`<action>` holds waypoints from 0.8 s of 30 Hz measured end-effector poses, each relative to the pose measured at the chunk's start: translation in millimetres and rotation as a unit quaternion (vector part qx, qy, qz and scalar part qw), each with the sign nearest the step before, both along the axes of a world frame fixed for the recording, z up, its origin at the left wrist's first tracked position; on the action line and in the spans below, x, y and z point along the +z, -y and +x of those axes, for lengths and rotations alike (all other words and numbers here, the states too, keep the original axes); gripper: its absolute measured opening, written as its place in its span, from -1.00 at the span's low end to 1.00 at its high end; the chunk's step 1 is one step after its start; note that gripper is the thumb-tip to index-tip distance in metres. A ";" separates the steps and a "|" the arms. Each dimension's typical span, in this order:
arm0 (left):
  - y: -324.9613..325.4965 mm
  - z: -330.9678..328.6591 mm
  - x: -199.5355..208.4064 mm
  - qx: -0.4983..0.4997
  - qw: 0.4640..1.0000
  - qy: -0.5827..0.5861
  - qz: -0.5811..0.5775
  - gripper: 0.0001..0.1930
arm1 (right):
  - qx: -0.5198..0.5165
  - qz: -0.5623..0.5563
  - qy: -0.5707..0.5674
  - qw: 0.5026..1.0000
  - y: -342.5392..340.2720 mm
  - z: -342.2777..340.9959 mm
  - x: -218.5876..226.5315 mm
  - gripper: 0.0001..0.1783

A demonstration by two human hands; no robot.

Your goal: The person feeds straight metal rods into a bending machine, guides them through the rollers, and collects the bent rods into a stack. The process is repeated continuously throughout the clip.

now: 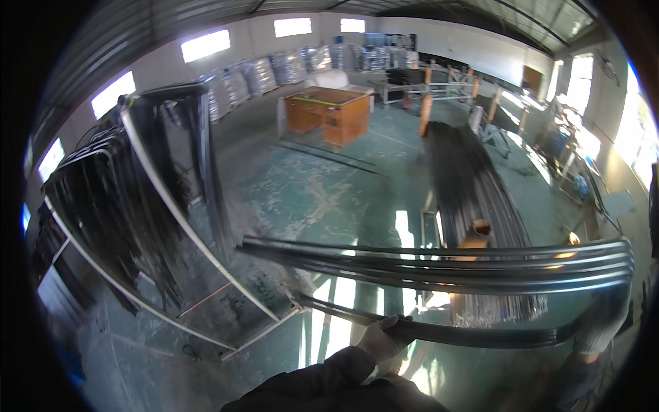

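Observation:
A bundle of several dark, glossy bent metal tubes [439, 271] spans the view from the middle to the right, where the tubes curve round. My left hand [382, 338], in a pale glove, wraps round the bundle's lower run. At the bundle's curved right end is my right hand [596, 335], in a white knit glove; it grips the tubes there, though its fingers are dim and partly hidden. The tubes are held off the floor, their left ends near a pale metal rack [171, 206].
More dark bent tubes [110, 206] hang on the rack at left. Ahead to the right lies a long stack of dark bars [467, 185] by orange-brown posts [425, 113]. Beyond stands a wooden desk [347, 127]. Two thin bars [329, 158] lie on the green floor. Wrapped stacks [261, 75] line the back wall.

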State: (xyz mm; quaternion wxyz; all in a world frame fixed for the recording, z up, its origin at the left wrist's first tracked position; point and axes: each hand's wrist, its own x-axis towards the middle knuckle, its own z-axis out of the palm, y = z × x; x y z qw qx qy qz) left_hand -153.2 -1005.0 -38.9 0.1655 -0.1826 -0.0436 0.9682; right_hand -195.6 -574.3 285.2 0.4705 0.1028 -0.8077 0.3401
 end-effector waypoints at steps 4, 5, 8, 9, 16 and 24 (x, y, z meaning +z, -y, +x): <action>68.1 -2.7 -28.5 0.070 0.995 -0.043 -0.064 -0.51 | 0.271 -0.043 0.036 0.961 193.1 -119.6 54.1 -0.63; 84.3 -4.4 -30.3 0.097 0.991 -0.044 -0.082 -0.50 | 0.305 -0.052 0.002 0.951 245.4 -135.7 66.2 -0.57; 133.9 -3.7 -30.0 0.160 0.978 -0.070 -0.115 -0.49 | 0.370 0.069 -0.147 0.915 389.5 -155.8 118.2 -0.65; 151.8 -1.6 -31.3 0.165 0.979 -0.069 -0.100 -0.53 | 0.388 0.098 -0.189 0.897 434.8 -156.9 136.3 -0.67; 239.0 76.1 -54.8 0.253 0.635 -0.082 -0.726 -0.63 | 0.510 0.189 -0.326 0.773 706.3 -106.4 255.8 -0.71; 378.7 155.6 -102.3 0.240 0.861 0.195 -0.404 -0.90 | 0.455 0.182 -0.336 0.804 895.0 -55.5 359.5 -0.77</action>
